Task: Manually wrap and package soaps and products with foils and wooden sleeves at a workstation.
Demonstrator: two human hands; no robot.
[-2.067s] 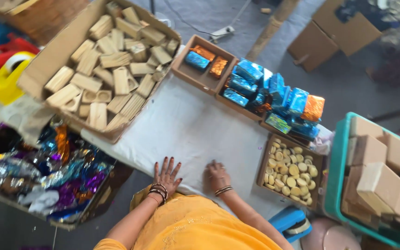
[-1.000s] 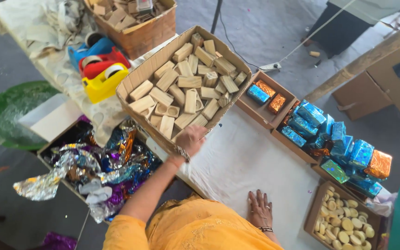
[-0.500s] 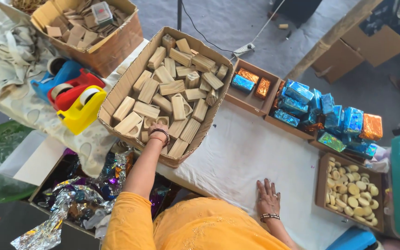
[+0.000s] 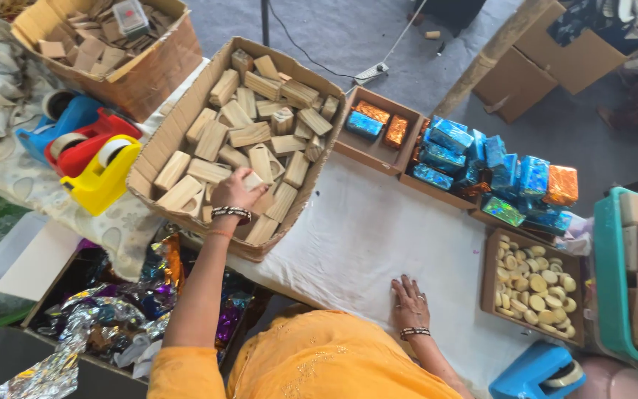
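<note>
The left hand (image 4: pixel 236 191) is closing around a wooden block (image 4: pixel 252 180) in the cardboard box (image 4: pixel 158 151) — the right hand (image 4: pixel 408 301) is lying spread flat, bracing on the white surface (image 4: pixel 378 229).

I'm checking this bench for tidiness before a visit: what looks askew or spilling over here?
The big cardboard box of wooden blocks sits skewed, its near corner hanging past the table edge where the left hand reaches in. Foil-wrapped packets are heaped above their trays. The right hand rests flat on the white cloth.
</note>
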